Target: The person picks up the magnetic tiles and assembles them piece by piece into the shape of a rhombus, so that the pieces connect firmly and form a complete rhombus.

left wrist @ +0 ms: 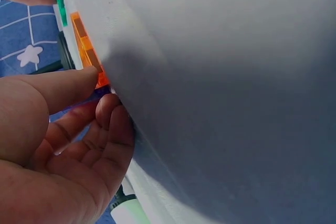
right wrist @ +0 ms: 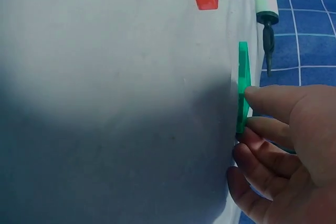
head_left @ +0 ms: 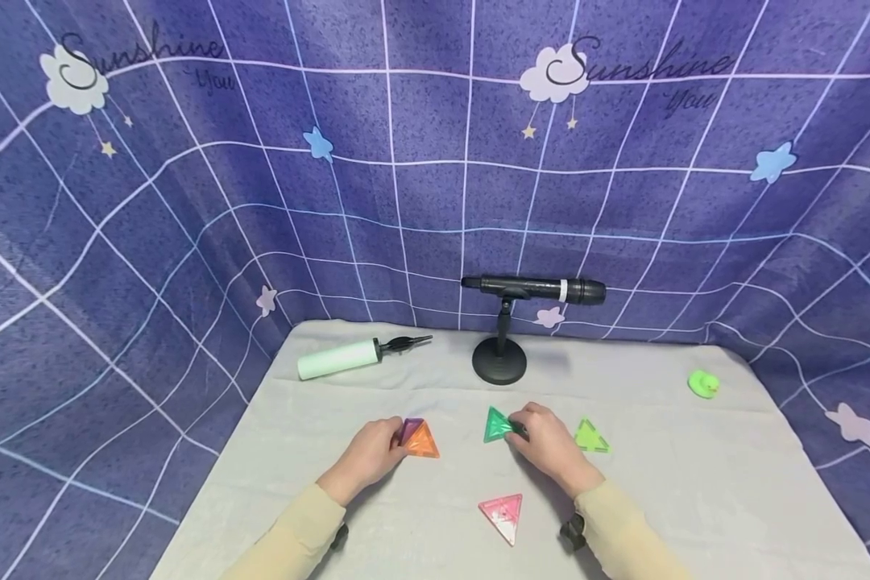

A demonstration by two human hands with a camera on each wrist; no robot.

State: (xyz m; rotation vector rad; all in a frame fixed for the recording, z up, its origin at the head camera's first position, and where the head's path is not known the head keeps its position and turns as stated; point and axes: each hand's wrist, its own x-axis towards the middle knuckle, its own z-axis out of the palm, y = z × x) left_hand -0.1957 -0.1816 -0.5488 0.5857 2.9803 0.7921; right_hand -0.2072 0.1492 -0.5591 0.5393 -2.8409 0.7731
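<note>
Pink triangle (head_left: 503,515) lies nearest on the white cloth (head_left: 420,515); past it, my left hand (head_left: 374,451) pinches the orange triangle (head_left: 424,442) and purple piece (head_left: 410,428), my right hand (head_left: 547,441) the green triangle (head_left: 495,427). They look light, hard and slidy, so I'd hold edges

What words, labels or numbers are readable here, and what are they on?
"Sunshine You": on the blue backdrop, upper left, starting over a cloud.
"Sunshine You": again on the backdrop, upper right of centre.
I can read nothing on the microphone, pump, orange triangle or green triangle.
</note>
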